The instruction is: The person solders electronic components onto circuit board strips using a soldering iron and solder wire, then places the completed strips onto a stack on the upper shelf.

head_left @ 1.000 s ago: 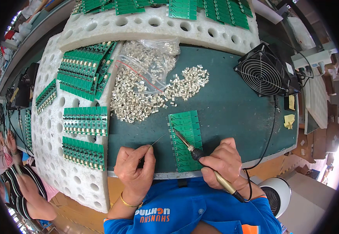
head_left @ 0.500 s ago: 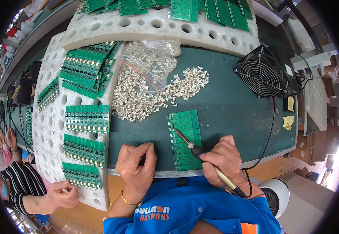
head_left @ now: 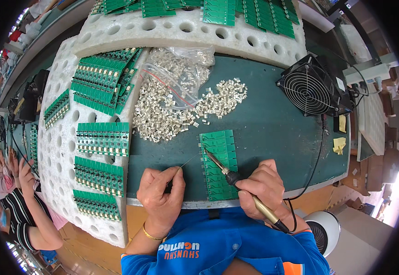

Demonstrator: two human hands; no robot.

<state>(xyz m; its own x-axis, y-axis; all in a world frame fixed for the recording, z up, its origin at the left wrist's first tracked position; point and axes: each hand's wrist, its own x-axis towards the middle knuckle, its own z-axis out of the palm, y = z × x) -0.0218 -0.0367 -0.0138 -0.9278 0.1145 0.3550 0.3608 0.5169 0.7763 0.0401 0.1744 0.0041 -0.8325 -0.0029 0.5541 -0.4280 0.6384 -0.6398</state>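
Observation:
A green circuit board panel (head_left: 222,167) lies at the front edge of the bench, with rows of pins sticking out along its left side. My right hand (head_left: 261,188) grips a soldering iron (head_left: 266,211), its tip touching or just over the upper left part of the panel. Between the thumb and fingers of my left hand (head_left: 161,192) is pinched a thin solder wire (head_left: 190,160), which points toward the iron's tip. Whether the wire meets the tip is too fine to tell.
Small white connectors (head_left: 160,117) lie piled behind my left hand, beside a clear plastic bag (head_left: 185,68). Populated boards (head_left: 103,140) rest on white foam (head_left: 61,183) at left; more foam (head_left: 162,34) spans the back. A black fan (head_left: 307,87) stands right. Another person's arm (head_left: 34,220) is far left.
The other person's hand has left the nearest board on the left foam and is now raised farther left. My hands, the iron and the panel look almost unmoved.

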